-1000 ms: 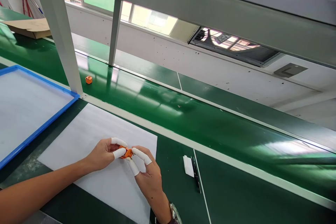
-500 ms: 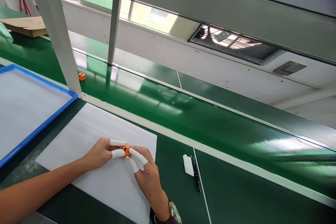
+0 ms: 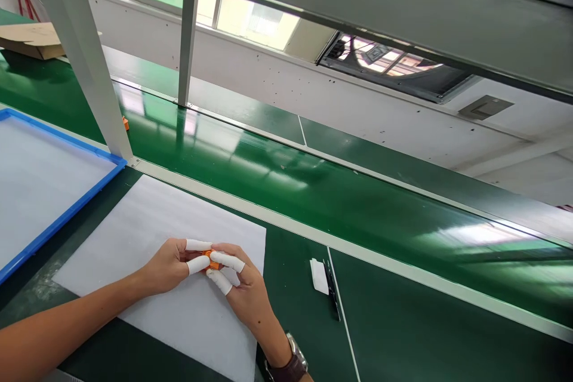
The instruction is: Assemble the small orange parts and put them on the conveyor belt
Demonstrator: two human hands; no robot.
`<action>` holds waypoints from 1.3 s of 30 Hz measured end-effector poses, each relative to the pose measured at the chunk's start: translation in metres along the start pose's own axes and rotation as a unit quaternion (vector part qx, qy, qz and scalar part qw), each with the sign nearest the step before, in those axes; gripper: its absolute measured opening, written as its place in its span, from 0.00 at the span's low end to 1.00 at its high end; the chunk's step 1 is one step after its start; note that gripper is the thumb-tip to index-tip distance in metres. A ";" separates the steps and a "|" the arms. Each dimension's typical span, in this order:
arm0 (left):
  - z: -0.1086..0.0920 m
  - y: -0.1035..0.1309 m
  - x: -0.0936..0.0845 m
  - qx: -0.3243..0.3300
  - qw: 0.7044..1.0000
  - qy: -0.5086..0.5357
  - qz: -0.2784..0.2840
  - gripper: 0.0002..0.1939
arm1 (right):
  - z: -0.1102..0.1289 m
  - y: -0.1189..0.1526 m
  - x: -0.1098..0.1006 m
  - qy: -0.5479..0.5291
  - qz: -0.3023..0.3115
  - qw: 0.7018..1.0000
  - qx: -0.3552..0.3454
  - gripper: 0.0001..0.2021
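Observation:
A small orange plastic part point(image 3: 213, 264) is pinched between both hands above a white foam-like sheet point(image 3: 156, 218). My left hand point(image 3: 168, 265) grips its left side with thumb and forefinger. From the right, my right hand point(image 3: 246, 286) closes on it with thumb and forefinger. White finger cots cover these fingertips on both hands. Much of the part is hidden behind the fingers, so its exact kind cannot be made out. A watch point(image 3: 293, 358) is on the right wrist.
A blue-framed tray point(image 3: 85, 200) lies at left. A white slip and thin black tool point(image 3: 331, 289) lie right of the sheet. Beyond a pale rail runs a green conveyor-like surface point(image 3: 250, 173), with another orange piece point(image 3: 126, 123) by the grey post point(image 3: 80, 54).
The fingers have shifted around the orange part, with the right thumb and forefinger further over it. The whole view has moved slightly; both hands keep their hold.

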State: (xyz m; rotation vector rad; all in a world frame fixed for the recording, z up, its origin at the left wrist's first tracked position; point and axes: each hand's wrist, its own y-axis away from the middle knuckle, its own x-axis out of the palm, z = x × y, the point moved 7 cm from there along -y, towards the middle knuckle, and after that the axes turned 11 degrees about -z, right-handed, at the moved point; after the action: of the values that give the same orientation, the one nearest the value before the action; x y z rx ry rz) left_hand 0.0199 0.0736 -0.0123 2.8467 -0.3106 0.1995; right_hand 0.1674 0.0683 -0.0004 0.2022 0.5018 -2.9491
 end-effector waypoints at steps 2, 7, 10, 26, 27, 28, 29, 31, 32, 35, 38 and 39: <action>0.004 -0.001 -0.004 -0.004 1.000 -0.012 -0.025 0.19 | -0.006 0.000 -0.001 -0.045 0.012 0.995 0.085 0.16; 0.008 0.001 -0.002 0.015 0.999 -0.042 -0.006 0.17 | -0.019 0.002 -0.001 -0.112 0.040 0.966 0.228 0.20; 0.008 0.004 -0.001 0.026 0.997 -0.071 0.000 0.17 | -0.020 0.002 0.003 -0.119 0.059 0.965 0.226 0.22; 0.003 0.005 0.004 0.055 0.990 -0.125 -0.033 0.15 | -0.014 0.003 0.001 -0.125 0.043 0.977 0.166 0.22; 0.003 0.005 0.004 0.050 0.992 -0.115 -0.030 0.15 | -0.012 0.003 0.001 -0.121 0.057 0.977 0.164 0.22; 0.003 0.004 0.004 0.045 0.993 -0.103 -0.026 0.15 | -0.011 0.003 0.000 -0.111 0.070 0.978 0.162 0.23; 0.003 0.003 0.004 0.041 0.995 -0.090 -0.022 0.15 | -0.010 0.004 0.000 -0.094 0.079 0.980 0.159 0.23; 0.003 0.001 0.002 0.033 0.997 -0.066 -0.019 0.15 | -0.008 0.003 -0.003 -0.037 0.081 0.986 0.139 0.22; 0.003 0.000 0.000 0.029 0.998 -0.058 -0.021 0.15 | -0.006 0.001 -0.005 -0.004 0.072 0.990 0.117 0.20; 0.006 -0.002 -0.005 0.015 0.998 -0.044 -0.032 0.14 | 0.000 -0.004 -0.013 0.073 0.025 0.996 0.035 0.15; 0.008 -0.003 -0.005 0.006 0.999 -0.023 -0.024 0.16 | -0.003 -0.006 -0.020 0.105 -0.022 0.994 -0.005 0.13; 0.008 -0.003 -0.005 0.004 1.000 -0.015 -0.020 0.16 | -0.007 -0.007 -0.021 0.112 -0.028 0.993 -0.008 0.12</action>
State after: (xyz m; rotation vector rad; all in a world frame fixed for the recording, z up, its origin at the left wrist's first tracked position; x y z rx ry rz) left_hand 0.0167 0.0756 -0.0218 2.8631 -0.2602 0.1496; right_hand 0.1880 0.0792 -0.0010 0.5313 0.5682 -2.9912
